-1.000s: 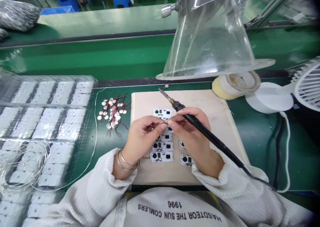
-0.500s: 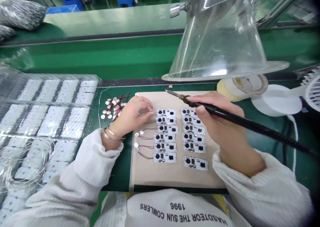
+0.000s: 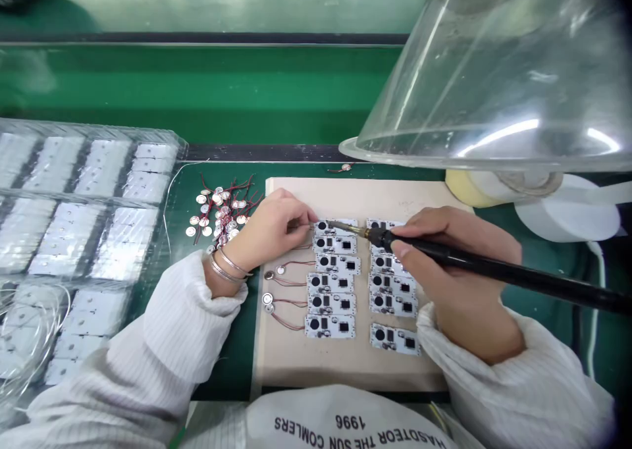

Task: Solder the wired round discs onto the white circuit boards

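My right hand [image 3: 459, 271] grips a black soldering iron [image 3: 474, 259] like a pen. Its metal tip reaches the left part of the top circuit board [image 3: 345, 228] in the left column. At that board's left edge, the fingers of my left hand [image 3: 276, 228] are pinched on what looks like a thin wire, mostly hidden by the fingertips. Below, white boards with black parts lie in a column, with red wires running left to small round metal discs [image 3: 267, 298]. A second column of boards [image 3: 392, 304] lies to the right, partly behind my right hand.
A beige mat [image 3: 336, 370] lies under the boards. Left of it is a pile of wired discs [image 3: 222, 215], then clear plastic trays [image 3: 93, 202] of white boards. A transparent hood [image 3: 474, 106] hangs at upper right above a tape roll [image 3: 469, 187]. One loose disc [image 3: 346, 167] lies behind the mat.
My right hand has brought the soldering iron's tip down and toward me, from beyond the boards onto the top left board. My left hand stays pinched beside that board. The view has tilted downward.
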Available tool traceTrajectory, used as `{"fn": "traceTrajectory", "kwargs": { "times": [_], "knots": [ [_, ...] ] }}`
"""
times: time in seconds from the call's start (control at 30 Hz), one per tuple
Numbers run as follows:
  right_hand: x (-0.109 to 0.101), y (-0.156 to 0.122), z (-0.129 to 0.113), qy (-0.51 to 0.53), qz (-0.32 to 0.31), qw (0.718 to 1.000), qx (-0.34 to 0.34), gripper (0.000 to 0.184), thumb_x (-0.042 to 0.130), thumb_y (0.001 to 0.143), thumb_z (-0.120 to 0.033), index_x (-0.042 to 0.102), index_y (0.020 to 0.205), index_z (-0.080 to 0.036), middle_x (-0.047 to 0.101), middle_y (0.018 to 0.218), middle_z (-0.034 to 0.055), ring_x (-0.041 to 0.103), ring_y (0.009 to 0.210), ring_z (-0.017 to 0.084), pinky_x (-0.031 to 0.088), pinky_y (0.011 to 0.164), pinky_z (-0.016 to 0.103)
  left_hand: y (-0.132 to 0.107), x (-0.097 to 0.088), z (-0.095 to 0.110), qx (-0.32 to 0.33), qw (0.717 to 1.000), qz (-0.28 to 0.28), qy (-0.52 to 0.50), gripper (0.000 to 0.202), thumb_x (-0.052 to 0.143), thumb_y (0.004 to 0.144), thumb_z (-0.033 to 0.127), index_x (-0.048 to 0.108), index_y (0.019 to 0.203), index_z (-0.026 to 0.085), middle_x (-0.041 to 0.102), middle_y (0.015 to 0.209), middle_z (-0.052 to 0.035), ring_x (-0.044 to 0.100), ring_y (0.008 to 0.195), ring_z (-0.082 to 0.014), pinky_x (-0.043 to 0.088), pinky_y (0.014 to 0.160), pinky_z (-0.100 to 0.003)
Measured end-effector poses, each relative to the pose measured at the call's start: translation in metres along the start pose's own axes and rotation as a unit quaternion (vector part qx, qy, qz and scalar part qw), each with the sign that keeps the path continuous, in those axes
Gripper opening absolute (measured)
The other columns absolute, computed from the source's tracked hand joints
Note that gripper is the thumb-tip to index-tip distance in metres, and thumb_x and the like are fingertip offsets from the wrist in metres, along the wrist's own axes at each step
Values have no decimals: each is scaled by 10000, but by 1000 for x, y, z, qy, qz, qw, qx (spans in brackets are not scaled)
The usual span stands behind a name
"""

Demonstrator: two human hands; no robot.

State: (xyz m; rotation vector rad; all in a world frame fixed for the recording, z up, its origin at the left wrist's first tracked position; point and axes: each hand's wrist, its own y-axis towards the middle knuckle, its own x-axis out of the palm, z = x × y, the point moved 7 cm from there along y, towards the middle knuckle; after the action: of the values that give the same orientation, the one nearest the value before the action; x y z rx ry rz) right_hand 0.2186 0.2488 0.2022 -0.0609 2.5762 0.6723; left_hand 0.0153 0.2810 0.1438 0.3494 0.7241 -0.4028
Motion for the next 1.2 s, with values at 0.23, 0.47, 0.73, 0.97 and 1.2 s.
{"fn": "traceTrajectory", "kwargs": {
  "times": [0.23, 0.47, 0.73, 0.97, 1.2],
  "knots": [
    [22, 13, -5, 28, -84, 995, -55, 199, 671, 694, -107, 663, 819, -261, 611, 652, -26, 539, 528, 133, 414, 467, 283, 1, 1, -1, -12, 1000, -6, 9, 153, 541, 708, 66, 564, 635, 199, 739, 885, -18, 547, 831, -200, 415, 838, -359],
    [28, 14, -2, 58, -100, 991, -61, 254, 637, 681, -73, 661, 831, -276, 591, 653, -24, 539, 548, 143, 434, 477, 294, 1, 1, -2, -4, 1000, -1, 10, 146, 550, 711, 74, 550, 643, 203, 731, 864, -11, 547, 829, -200, 420, 825, -352],
    [19, 15, -2, 75, -83, 992, -52, 149, 662, 777, -152, 679, 844, -285, 644, 700, 0, 583, 605, 168, 478, 523, 328, 1, 2, -3, -10, 1000, 0, 5, 149, 560, 716, 73, 537, 635, 197, 731, 855, -15, 537, 823, -197, 417, 820, -353],
    [-8, 12, 24, 146, 24, 983, 108, 201, 821, 704, -291, 709, 855, -219, 657, 692, 11, 549, 503, 128, 399, 383, 259, 0, 0, -2, -4, 1000, 18, 9, 154, 558, 706, 70, 530, 620, 194, 703, 789, -22, 534, 799, -192, 423, 773, -336],
    [-1, 8, 25, 143, 46, 982, 118, 101, 753, 769, -233, 659, 807, -224, 641, 645, -18, 569, 483, 127, 401, 379, 245, 0, 1, -2, -13, 1000, -1, 11, 164, 560, 729, 59, 519, 636, 188, 731, 874, 3, 544, 835, -177, 428, 841, -342]
  ]
}}
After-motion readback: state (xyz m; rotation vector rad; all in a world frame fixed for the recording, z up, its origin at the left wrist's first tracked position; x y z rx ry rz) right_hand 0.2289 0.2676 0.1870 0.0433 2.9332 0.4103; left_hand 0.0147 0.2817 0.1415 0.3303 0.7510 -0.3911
